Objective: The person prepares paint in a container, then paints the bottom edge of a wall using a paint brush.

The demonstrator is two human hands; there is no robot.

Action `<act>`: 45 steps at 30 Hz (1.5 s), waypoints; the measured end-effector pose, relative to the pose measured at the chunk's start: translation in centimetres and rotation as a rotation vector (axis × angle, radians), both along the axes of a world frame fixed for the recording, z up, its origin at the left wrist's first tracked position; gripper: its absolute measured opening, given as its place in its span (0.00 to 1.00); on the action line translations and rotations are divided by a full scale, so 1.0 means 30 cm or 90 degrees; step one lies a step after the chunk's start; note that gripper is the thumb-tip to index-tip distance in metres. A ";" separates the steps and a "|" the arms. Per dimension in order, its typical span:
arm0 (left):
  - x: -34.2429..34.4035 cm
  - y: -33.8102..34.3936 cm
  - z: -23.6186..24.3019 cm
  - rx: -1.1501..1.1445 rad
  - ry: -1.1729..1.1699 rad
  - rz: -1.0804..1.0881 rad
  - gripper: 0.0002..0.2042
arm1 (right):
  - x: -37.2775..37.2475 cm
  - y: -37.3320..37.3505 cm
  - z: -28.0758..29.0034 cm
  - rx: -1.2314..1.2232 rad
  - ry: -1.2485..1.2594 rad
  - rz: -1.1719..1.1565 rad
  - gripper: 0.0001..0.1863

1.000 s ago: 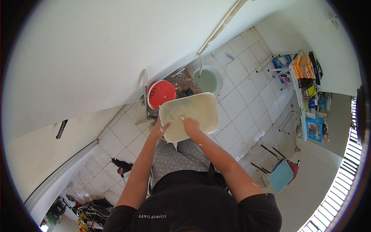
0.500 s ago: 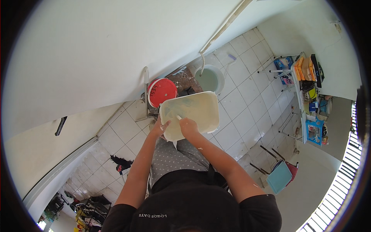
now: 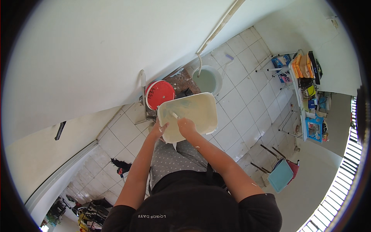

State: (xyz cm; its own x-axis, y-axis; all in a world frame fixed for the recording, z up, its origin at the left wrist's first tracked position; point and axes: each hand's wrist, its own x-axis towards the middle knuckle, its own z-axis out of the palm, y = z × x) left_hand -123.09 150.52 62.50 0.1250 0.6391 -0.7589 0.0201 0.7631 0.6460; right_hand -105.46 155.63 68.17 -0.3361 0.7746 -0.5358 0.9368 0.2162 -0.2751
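My left hand [image 3: 157,130] grips the near-left side of a cream rectangular tub [image 3: 199,116], its thumb over the rim. My right hand [image 3: 186,128] is closed around a white handled tool [image 3: 174,115] inside the tub; the tool's far end meets the pale inner surface, which has bluish-grey smears. Just beyond the tub's back-left corner stands a round container with a red lid [image 3: 160,94]. A white bucket of cloudy water [image 3: 205,82] is behind the tub, with a hose hanging into it.
A spattered board [image 3: 178,84] lies against the left wall. White floor tiles [image 3: 245,112] stretch to the right, bordered by a loaded folding table [image 3: 303,100] and a chair with a blue seat [image 3: 281,177]. A black bundle [image 3: 119,164] lies on the floor at lower left.
Compared with one second ago, my right hand and the tool have moved left within the tub. The tub sits slightly farther left in the picture; my left hand keeps hold of it.
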 end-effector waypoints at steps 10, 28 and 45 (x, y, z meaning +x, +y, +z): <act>-0.026 -0.027 -0.026 0.000 0.034 0.018 0.38 | 0.010 -0.002 0.000 -0.019 -0.002 0.054 0.10; -0.032 -0.057 -0.129 0.045 0.026 0.022 0.38 | 0.041 0.037 -0.028 -0.017 -0.012 0.045 0.08; -0.039 0.003 0.108 0.033 0.106 -0.122 0.69 | -0.123 0.041 0.031 0.063 0.258 -0.086 0.13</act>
State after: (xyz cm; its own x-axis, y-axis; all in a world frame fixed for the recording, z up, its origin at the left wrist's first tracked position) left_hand -124.25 150.62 65.74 0.1229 0.6547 -0.7459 0.2708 0.7009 0.6598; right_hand -109.14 156.86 69.09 -0.3954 0.8672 -0.3027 0.7796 0.1426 -0.6099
